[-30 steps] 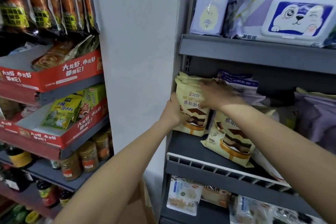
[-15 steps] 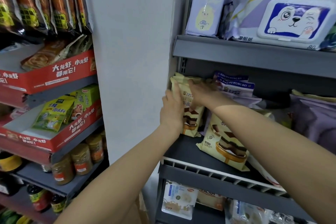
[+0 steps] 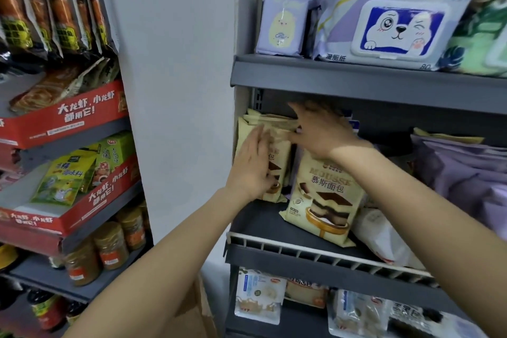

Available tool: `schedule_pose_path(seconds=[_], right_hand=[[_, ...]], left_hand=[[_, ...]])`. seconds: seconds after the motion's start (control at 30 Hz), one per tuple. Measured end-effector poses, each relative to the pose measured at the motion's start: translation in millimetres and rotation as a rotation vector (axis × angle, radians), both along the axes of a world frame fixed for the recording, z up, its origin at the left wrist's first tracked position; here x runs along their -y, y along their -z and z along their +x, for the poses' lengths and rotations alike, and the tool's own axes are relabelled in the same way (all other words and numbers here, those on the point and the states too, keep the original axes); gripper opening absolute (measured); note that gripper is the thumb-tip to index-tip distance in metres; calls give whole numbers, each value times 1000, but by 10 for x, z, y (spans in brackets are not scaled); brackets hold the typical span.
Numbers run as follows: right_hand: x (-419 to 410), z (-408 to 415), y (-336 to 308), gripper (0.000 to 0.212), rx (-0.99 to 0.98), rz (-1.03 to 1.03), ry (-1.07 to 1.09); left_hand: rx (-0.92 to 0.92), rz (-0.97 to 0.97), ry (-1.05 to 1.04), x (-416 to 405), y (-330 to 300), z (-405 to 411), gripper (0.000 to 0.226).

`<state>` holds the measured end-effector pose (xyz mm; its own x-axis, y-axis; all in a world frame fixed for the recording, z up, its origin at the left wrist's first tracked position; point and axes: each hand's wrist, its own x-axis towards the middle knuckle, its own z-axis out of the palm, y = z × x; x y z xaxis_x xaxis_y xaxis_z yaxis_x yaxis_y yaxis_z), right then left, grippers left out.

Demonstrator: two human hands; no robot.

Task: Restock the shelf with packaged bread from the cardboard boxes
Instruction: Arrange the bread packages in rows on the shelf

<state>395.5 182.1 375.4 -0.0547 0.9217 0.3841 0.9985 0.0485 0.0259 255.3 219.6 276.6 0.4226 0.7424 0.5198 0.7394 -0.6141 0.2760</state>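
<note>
Several cream mousse bread packs (image 3: 277, 123) stand upright at the left end of the grey middle shelf (image 3: 258, 221). My left hand (image 3: 251, 167) lies flat, fingers apart, against the front of the foremost pack. My right hand (image 3: 321, 132), blurred, rests on the top right edge of the same stack with fingers spread. Another mousse bread pack (image 3: 325, 200) leans forward just right of the stack, under my right wrist. A strip of cardboard box (image 3: 197, 313) shows below my left forearm.
A white wire rail (image 3: 301, 245) edges the shelf front. Purple packs (image 3: 461, 170) fill its right side. Wet-wipe packs (image 3: 395, 27) sit on the shelf above, small bread packs (image 3: 259, 293) below. Left of the white pillar, a rack holds red trays (image 3: 68, 121) and jars (image 3: 109, 245).
My left hand slid from the stack's left side onto the front of the packs. My right hand rose to the stack's top edge. The camera moved closer.
</note>
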Motion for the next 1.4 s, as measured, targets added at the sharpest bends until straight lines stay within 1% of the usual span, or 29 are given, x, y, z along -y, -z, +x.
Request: schedule_pose_path(seconds=[0.07, 0.1, 0.13, 0.2, 0.23, 0.27, 0.3, 0.33, 0.4, 0.47, 0.53, 0.67, 0.7, 0.77, 0.83, 0.87, 0.93, 0.97, 1.0, 1.03, 1.07, 1.1, 1.13, 1.2, 1.23, 1.27, 1.3, 1.37, 1.4], right_hand=[[169, 294, -45, 67, -139, -24, 40], [248, 433, -58, 72, -184, -57, 58], [336, 555, -71, 83, -247, -122, 48], [470, 771, -64, 103, -382, -334, -6], [524, 842, -36, 112, -402, -464, 7], [550, 896, 13, 121, -376, -572, 45], [533, 950, 76, 126, -338, -622, 84], [488, 989, 133, 128, -315, -613, 107], [385, 1024, 206, 125, -340, -510, 88], [320, 1035, 251, 115, -386, -434, 37], [290, 1048, 313, 105, -415, -390, 7], [247, 1073, 436, 101, -451, -283, -3], [240, 1060, 450, 99, -455, -262, -9], [233, 1025, 455, 94, -432, -239, -8], [239, 990, 430, 92, -338, -250, 27], [261, 974, 404, 92, -265, -255, 59], [309, 959, 362, 95, -98, -237, 126], [340, 950, 335, 98, -27, -229, 140], [349, 950, 317, 100, 25, -235, 140], [340, 957, 302, 102, 57, -255, 126], [320, 963, 288, 102, 61, -290, 101], [285, 967, 263, 98, 9, -323, 67], [239, 974, 224, 89, -113, -336, 31], [139, 972, 141, 59, -446, -251, 17], [98, 968, 109, 48, -525, -191, 45], [52, 974, 87, 41, -524, -168, 84], [4, 988, 86, 34, -501, -203, 104], [-60, 987, 105, 26, -466, -356, 117], [-94, 984, 126, 26, -467, -411, 128]], left_hand=[[230, -94, 136, 147, -102, 86, 69], [291, -174, 191, 214, -159, 145, 65], [284, -251, 226, 255, -200, 216, 69], [160, -390, 237, 304, -237, 353, 95], [112, -447, 237, 294, -213, 413, 106], [88, -509, 238, 259, -165, 473, 111], [85, -561, 242, 229, -116, 530, 113], [100, -606, 247, 195, -64, 581, 117], [198, -720, 254, 142, -13, 651, 121], [333, -817, 271, 82, 5, 691, 118], [406, -851, 258, 54, 31, 726, 116], [468, -757, 76, 85, 144, 844, 104], [438, -709, 35, 95, 126, 863, 104], [285, -577, -74, 131, 22, 889, 106], [186, -433, -126, 256, -104, 885, 111], [169, -336, -135, 342, -139, 862, 114], [112, 21, -165, 461, -137, 757, 119], [62, 137, -161, 486, -133, 691, 123], [-19, 149, -132, 466, -132, 626, 127], [-113, 101, -83, 417, -147, 572, 129], [-204, 32, -42, 351, -172, 534, 130], [-288, -2, -24, 287, -204, 518, 128], [-361, 11, -20, 240, -246, 516, 125], [-464, 87, -11, 166, -316, 552, 123], [-495, 104, 2, 148, -342, 581, 123], [-521, 98, 18, 135, -360, 615, 124], [-544, 82, 33, 130, -382, 649, 125], [-593, 53, 41, 123, -429, 712, 124], [-614, 52, 36, 113, -444, 732, 122]])
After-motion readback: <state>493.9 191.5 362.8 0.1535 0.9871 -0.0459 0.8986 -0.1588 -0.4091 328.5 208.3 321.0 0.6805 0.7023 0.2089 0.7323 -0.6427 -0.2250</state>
